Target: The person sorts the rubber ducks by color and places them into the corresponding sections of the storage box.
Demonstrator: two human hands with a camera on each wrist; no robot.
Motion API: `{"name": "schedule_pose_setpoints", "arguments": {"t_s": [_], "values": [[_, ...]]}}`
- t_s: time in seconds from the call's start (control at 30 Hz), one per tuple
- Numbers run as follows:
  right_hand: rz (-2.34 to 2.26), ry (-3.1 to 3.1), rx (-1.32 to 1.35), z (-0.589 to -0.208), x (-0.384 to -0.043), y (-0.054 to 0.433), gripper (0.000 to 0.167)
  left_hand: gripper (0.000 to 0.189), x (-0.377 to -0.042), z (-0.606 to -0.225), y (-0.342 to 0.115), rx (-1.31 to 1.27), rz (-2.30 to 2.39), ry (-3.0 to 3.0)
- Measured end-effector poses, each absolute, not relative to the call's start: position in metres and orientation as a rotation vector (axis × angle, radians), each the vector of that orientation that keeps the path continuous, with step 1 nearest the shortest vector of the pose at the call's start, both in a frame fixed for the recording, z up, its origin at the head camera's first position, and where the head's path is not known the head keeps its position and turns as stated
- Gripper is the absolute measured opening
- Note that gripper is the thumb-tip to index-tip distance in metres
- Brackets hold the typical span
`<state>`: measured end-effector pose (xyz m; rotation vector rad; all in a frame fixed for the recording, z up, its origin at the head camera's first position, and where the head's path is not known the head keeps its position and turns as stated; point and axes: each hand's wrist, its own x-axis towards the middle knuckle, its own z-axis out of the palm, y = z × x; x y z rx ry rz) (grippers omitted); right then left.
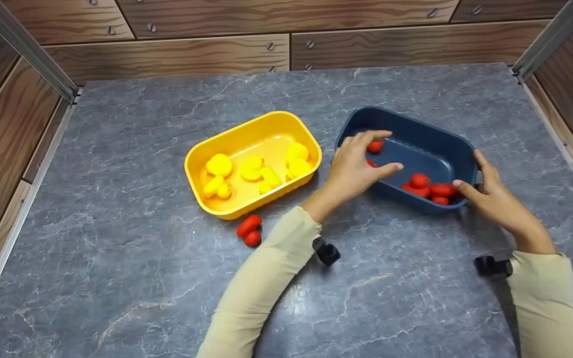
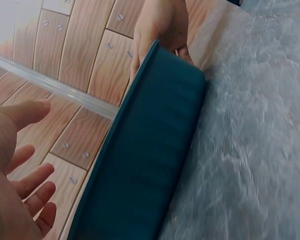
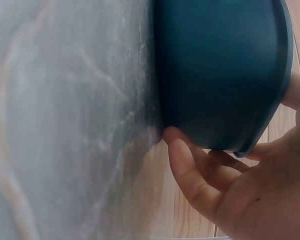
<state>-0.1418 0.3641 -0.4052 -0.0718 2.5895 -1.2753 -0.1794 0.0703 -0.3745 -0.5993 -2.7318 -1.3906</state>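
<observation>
A dark blue plastic box (image 1: pixel 406 124) stands at the right, with several small red toy ducks (image 1: pixel 418 186) inside it. My right hand (image 1: pixel 503 204) holds the box's right end, the thumb over the rim and the fingers against the outer wall; the right wrist view shows those fingers (image 3: pixel 190 175) low on the wall. Over the box's left end hovers my left hand (image 1: pixel 353 161), thumb and fingers spread apart with nothing between them. It partly hides the red ducks there. In the left wrist view this hand (image 2: pixel 20 170) is apart from the box's side (image 2: pixel 140 145).
Left of the blue box is a yellow box (image 1: pixel 237 132) with several yellow toy ducks (image 1: pixel 219 164) in it. A single red duck (image 1: pixel 250 230) lies on the grey marbled table (image 1: pixel 117 258), just in front of the yellow box. Wood-patterned panels (image 1: pixel 207 54) border the table.
</observation>
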Motion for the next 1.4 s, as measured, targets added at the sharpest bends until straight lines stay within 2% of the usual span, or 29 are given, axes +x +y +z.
{"name": "schedule_pose_setpoints", "arguments": {"t_s": [0.33, 0.7, 0.93, 1.13, 1.4], "values": [[-1.292, 2.583, -0.079, -0.406, -0.143, 0.363, 0.087, 0.06, -0.163, -0.366, 0.028, -0.692, -1.476, -2.704], [-1.286, 2.589, -0.068, -0.406, -0.141, 0.364, 0.087, 0.076, -0.136, -0.354, -0.013, -0.887, -1.447, -2.79], [-1.304, 2.601, -0.088, -0.407, -0.142, 0.365, 0.087, 0.077, -0.116, -0.355, -0.052, -0.933, -1.479, -2.763], [-1.299, 2.587, -0.082, -0.407, -0.143, 0.365, 0.087, 0.076, -0.105, -0.358, -0.081, -0.939, -1.312, -2.726], [-1.286, 2.59, -0.067, -0.405, -0.142, 0.364, 0.087, 0.074, -0.097, -0.374, -0.12, -0.783, -1.088, -2.896]]}}
